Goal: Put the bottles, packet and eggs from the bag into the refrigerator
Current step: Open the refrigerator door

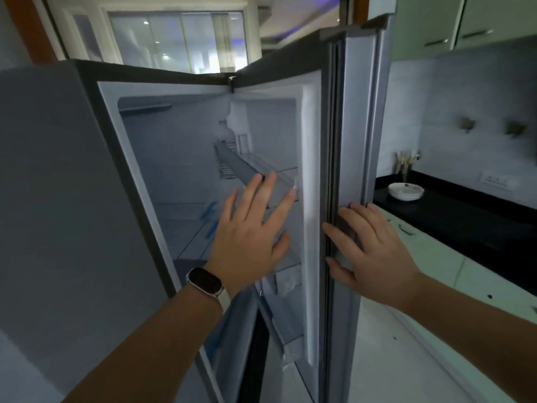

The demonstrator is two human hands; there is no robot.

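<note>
The grey refrigerator (52,199) fills the left and middle of the head view, its door (353,126) swung open to the right. Inside, the shelves (189,205) look bare. My left hand (252,234), a watch on its wrist, is held flat with fingers spread in front of the door's inner racks (286,181). My right hand (369,251) lies on the door's outer edge, fingers straight along the dark seal. No bag, bottles, packet or eggs are in view.
To the right runs a black countertop (465,225) with a stack of white plates (406,191) and a holder of utensils (403,165). White drawers (430,257) sit below it, green cupboards (453,21) above. A window (177,39) shows behind the refrigerator.
</note>
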